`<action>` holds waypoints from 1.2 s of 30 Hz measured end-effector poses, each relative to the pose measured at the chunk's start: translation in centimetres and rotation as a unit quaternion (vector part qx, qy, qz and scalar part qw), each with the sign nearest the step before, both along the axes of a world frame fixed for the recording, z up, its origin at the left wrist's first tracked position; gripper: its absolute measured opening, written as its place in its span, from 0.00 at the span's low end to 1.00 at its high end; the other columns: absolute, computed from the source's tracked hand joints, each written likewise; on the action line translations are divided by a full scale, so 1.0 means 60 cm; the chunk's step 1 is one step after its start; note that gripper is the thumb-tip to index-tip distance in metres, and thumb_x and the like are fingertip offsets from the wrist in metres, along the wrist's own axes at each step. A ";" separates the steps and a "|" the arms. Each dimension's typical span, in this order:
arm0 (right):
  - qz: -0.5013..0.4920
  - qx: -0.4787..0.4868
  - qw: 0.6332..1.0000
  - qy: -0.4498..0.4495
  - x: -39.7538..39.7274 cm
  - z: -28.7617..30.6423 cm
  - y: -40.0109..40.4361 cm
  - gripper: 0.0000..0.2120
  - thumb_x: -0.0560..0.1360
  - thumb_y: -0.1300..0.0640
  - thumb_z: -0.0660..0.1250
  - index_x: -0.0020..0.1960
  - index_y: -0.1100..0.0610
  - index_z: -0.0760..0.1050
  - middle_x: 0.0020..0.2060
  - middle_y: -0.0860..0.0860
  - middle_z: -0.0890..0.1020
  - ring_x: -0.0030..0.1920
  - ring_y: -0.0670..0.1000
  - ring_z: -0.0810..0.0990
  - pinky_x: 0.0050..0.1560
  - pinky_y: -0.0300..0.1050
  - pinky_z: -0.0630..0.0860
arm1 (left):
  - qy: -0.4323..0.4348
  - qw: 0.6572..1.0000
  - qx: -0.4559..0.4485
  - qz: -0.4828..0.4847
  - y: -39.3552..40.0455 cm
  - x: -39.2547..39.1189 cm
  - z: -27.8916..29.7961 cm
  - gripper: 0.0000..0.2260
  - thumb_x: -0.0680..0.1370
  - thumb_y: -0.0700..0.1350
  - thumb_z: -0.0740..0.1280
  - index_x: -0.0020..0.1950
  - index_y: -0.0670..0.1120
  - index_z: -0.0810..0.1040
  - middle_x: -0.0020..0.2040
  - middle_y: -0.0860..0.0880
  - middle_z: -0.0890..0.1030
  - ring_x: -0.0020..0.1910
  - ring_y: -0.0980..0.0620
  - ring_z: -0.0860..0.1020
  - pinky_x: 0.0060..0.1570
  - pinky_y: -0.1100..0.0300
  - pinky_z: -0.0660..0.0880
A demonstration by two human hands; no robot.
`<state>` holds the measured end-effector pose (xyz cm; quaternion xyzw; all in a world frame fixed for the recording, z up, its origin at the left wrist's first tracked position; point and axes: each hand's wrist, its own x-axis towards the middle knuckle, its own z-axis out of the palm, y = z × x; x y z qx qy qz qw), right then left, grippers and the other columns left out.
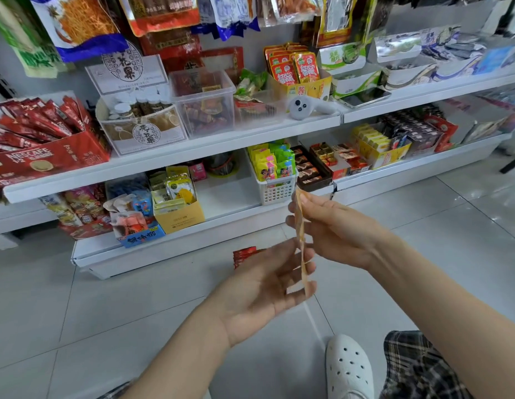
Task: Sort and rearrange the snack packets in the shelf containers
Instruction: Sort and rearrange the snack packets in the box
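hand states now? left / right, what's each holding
Left hand: fingers spread, tips at the lower part of the thin orange packet; grip cannot be told, blurred.
Right hand: pinches the packet's upper part.

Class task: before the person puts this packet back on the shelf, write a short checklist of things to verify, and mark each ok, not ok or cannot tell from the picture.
1. Packet held: ok. The thin orange packet stands edge-on between both hands.
2. Right hand grip: ok, fingers pinch its upper part.
3. Left hand grip: cannot tell, fingers are blurred at the lower end.
4. Packet's kind readable: not ok, only the edge shows.
5. Free space on the shelf: ok, a bare patch of the lower shelf lies beside the white basket.
6. Floor cleared: not ok, red packets lie behind the left hand.
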<state>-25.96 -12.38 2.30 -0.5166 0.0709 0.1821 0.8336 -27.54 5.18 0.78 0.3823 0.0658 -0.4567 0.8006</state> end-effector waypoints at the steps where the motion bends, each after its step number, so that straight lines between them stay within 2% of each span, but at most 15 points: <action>1: -0.001 0.003 1.000 -0.001 0.001 0.001 0.002 0.06 0.74 0.53 0.67 0.43 0.48 0.82 0.41 0.45 0.80 0.47 0.47 0.75 0.46 0.45 0.69 | -0.016 1.000 0.013 -0.002 -0.004 -0.002 -0.004 0.14 0.75 0.44 0.69 0.58 0.39 0.79 0.49 0.43 0.81 0.46 0.48 0.80 0.53 0.51 0.78; 3: -0.021 -0.013 1.000 0.004 0.005 0.005 -0.005 0.07 0.73 0.56 0.68 0.48 0.50 0.84 0.46 0.48 0.84 0.47 0.48 0.79 0.50 0.47 0.75 | -0.056 0.996 0.073 0.013 -0.008 -0.001 -0.007 0.13 0.72 0.41 0.69 0.55 0.39 0.79 0.48 0.40 0.82 0.44 0.46 0.81 0.53 0.47 0.79; 5: -0.041 -0.043 0.998 0.019 0.010 0.010 -0.022 0.12 0.75 0.54 0.66 0.55 0.54 0.83 0.50 0.53 0.84 0.49 0.52 0.81 0.55 0.50 0.79 | -0.087 0.983 0.149 0.067 -0.009 0.005 -0.008 0.12 0.74 0.36 0.69 0.57 0.36 0.78 0.53 0.34 0.82 0.50 0.40 0.81 0.58 0.41 0.75; 8: -0.070 -0.071 0.994 0.034 0.013 0.013 -0.053 0.19 0.77 0.45 0.63 0.56 0.57 0.83 0.55 0.56 0.83 0.52 0.53 0.82 0.57 0.48 0.79 | -0.139 0.952 0.248 0.115 -0.004 0.015 -0.013 0.06 0.76 0.35 0.68 0.53 0.40 0.79 0.50 0.40 0.85 0.50 0.42 0.83 0.57 0.42 0.76; 12: -0.014 -0.181 0.983 0.015 0.003 0.009 -0.071 0.25 0.74 0.41 0.63 0.58 0.60 0.81 0.50 0.56 0.85 0.49 0.50 0.83 0.51 0.44 0.81 | -0.163 0.930 0.302 0.131 0.001 0.016 -0.023 0.05 0.77 0.39 0.69 0.52 0.43 0.80 0.46 0.47 0.86 0.51 0.44 0.84 0.60 0.40 0.75; 15: 0.015 -0.254 0.967 -0.019 0.000 0.005 -0.072 0.20 0.71 0.44 0.68 0.52 0.57 0.84 0.48 0.54 0.86 0.49 0.49 0.83 0.50 0.44 0.78 | -0.172 0.924 0.309 0.143 0.002 0.016 -0.035 0.04 0.77 0.39 0.69 0.51 0.43 0.80 0.45 0.48 0.86 0.49 0.46 0.84 0.55 0.47 0.77; 19: 0.016 -0.345 0.937 -0.059 0.006 -0.011 -0.057 0.13 0.72 0.48 0.71 0.51 0.54 0.85 0.44 0.51 0.86 0.42 0.45 0.82 0.44 0.41 0.77 | -0.188 0.921 0.313 0.133 0.004 0.021 -0.058 0.04 0.77 0.38 0.69 0.51 0.43 0.80 0.46 0.47 0.86 0.45 0.49 0.85 0.45 0.54 0.79; 22: -0.024 -0.507 0.857 -0.090 0.027 -0.058 -0.042 0.08 0.75 0.53 0.71 0.52 0.52 0.84 0.39 0.44 0.85 0.36 0.41 0.82 0.42 0.34 0.78 | -0.227 0.900 0.363 0.085 0.011 0.044 -0.105 0.12 0.76 0.33 0.69 0.56 0.46 0.78 0.54 0.48 0.83 0.50 0.52 0.82 0.50 0.56 0.79; 24: -0.061 -0.596 0.794 -0.103 0.034 -0.114 -0.033 0.06 0.75 0.56 0.71 0.51 0.53 0.85 0.41 0.45 0.85 0.37 0.41 0.80 0.39 0.31 0.75 | -0.223 0.881 0.414 0.058 0.025 0.066 -0.156 0.18 0.75 0.32 0.68 0.62 0.47 0.73 0.57 0.49 0.78 0.49 0.57 0.77 0.42 0.67 0.77; 25: -0.078 -0.608 0.784 -0.098 0.035 -0.148 -0.027 0.06 0.75 0.58 0.71 0.50 0.55 0.85 0.42 0.48 0.86 0.38 0.44 0.81 0.40 0.34 0.76 | -0.208 0.869 0.446 0.043 0.036 0.074 -0.188 0.18 0.76 0.33 0.68 0.62 0.47 0.72 0.57 0.48 0.77 0.46 0.58 0.76 0.35 0.71 0.74; 27: -0.102 -0.593 0.795 -0.075 0.029 -0.219 -0.013 0.05 0.74 0.64 0.70 0.45 0.61 0.85 0.42 0.58 0.86 0.40 0.53 0.83 0.41 0.40 0.76 | -0.189 0.836 0.515 -0.003 0.059 0.078 -0.249 0.13 0.76 0.37 0.68 0.58 0.48 0.74 0.57 0.48 0.79 0.44 0.57 0.76 0.34 0.67 0.72; 28: -0.110 -0.568 0.814 -0.060 0.025 -0.252 -0.005 0.05 0.74 0.67 0.69 0.44 0.65 0.84 0.41 0.61 0.85 0.38 0.52 0.83 0.37 0.36 0.75 | -0.188 0.822 0.537 -0.025 0.071 0.079 -0.281 0.11 0.75 0.39 0.68 0.56 0.49 0.75 0.57 0.47 0.80 0.45 0.55 0.76 0.36 0.64 0.71; 30: -0.101 -0.536 0.837 -0.029 0.016 -0.314 0.018 0.06 0.74 0.69 0.68 0.46 0.66 0.84 0.41 0.58 0.86 0.34 0.43 0.82 0.33 0.25 0.70 | -0.184 0.808 0.557 -0.054 0.088 0.081 -0.336 0.11 0.75 0.39 0.66 0.56 0.49 0.76 0.58 0.47 0.80 0.47 0.52 0.77 0.36 0.62 0.71; 33: -0.079 -0.566 0.820 -0.023 0.008 -0.400 0.050 0.07 0.75 0.65 0.69 0.50 0.58 0.86 0.42 0.53 0.87 0.34 0.42 0.80 0.35 0.25 0.69 | -0.212 0.797 0.559 -0.080 0.092 0.084 -0.385 0.13 0.76 0.38 0.64 0.58 0.49 0.75 0.55 0.52 0.78 0.48 0.52 0.77 0.39 0.62 0.73; 36: -0.050 -0.568 0.821 -0.038 0.010 -0.453 0.066 0.07 0.76 0.64 0.70 0.50 0.57 0.86 0.39 0.51 0.87 0.32 0.39 0.79 0.35 0.25 0.69 | -0.295 0.773 0.552 -0.110 0.079 0.093 -0.421 0.17 0.76 0.35 0.62 0.62 0.49 0.74 0.60 0.52 0.77 0.53 0.53 0.76 0.50 0.62 0.73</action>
